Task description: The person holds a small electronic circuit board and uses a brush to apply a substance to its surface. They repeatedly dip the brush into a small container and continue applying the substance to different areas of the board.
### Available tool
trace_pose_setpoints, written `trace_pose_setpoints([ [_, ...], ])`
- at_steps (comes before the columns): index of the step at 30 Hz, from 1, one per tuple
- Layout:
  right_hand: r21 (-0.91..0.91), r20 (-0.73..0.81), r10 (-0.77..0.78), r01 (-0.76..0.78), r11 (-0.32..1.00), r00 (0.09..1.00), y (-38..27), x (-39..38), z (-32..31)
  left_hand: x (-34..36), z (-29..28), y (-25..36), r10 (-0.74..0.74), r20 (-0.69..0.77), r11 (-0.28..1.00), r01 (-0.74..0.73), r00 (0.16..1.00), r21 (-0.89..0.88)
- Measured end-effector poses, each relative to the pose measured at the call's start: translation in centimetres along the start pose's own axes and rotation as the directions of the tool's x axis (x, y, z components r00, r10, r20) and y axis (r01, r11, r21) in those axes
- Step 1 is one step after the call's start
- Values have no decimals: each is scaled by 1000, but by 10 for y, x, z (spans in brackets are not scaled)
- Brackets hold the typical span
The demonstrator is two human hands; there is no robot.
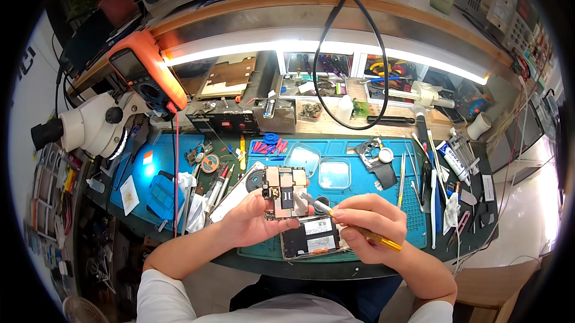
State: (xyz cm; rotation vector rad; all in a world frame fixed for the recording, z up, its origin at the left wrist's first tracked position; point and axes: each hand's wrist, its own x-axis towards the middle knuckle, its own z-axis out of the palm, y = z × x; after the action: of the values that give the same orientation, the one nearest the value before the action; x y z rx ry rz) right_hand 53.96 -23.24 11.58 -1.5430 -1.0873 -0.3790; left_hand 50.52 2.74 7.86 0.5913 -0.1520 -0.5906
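Observation:
My left hand [245, 224] is closed on a phone circuit board [287, 179], holding it up by its lower and left edges. The board carries metal shields, a dark chip patch and a loose-looking grey flap at its right side. In my right hand [372, 218] is a gold-handled pry blade [383, 240], gripped like a pen. Its pale tip points left, close to the board's right edge; whether it touches I cannot tell. Below both hands an opened phone [311, 245] with a black battery lies on the blue mat, partly covered by my fingers.
Two clear plastic trays [335, 173] sit beyond the hands on the blue mat [275, 253]. Tweezers [402, 173], a glue tube [454, 163] and several tools lie at right. An orange multimeter [148, 74] and a white microscope [90, 124] stand at left; a black cable loop [383, 47] hangs ahead.

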Motion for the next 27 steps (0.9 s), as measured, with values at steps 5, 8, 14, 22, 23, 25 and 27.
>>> trace_pose_setpoints([
  [5, -12, 16, -20, 21, 1000, 1000, 2, 0, 2, 0, -6, -2, 6, 38, 999, -5, 999, -40],
  [8, -21, 27, -16, 17, 1000, 1000, 2, 0, 2, 0, -7, -2, 6, 48, 998, -3, 999, -65],
  [14, -22, 28, -21, 22, 1000, 999, 3, 1, 3, 1, -5, -1, 19, 67, 996, -13, 998, -93],
  [22, -37, 66, -22, 24, 999, 998, 0, 1, 3, 1, -7, -3, 30, 106, 987, -13, 994, -163],
  [23, -47, 69, -27, 30, 998, 997, 2, 0, 2, 1, -8, -3, 27, 110, 987, -9, 994, -160],
  [25, -62, 65, -42, 46, 997, 997, 3, 0, 3, 1, -8, -3, 23, 114, 988, -6, 993, -154],
  [27, -80, 50, -61, 65, 995, 997, 4, 1, 3, 0, -10, -4, 29, 102, 987, -12, 994, -160],
])
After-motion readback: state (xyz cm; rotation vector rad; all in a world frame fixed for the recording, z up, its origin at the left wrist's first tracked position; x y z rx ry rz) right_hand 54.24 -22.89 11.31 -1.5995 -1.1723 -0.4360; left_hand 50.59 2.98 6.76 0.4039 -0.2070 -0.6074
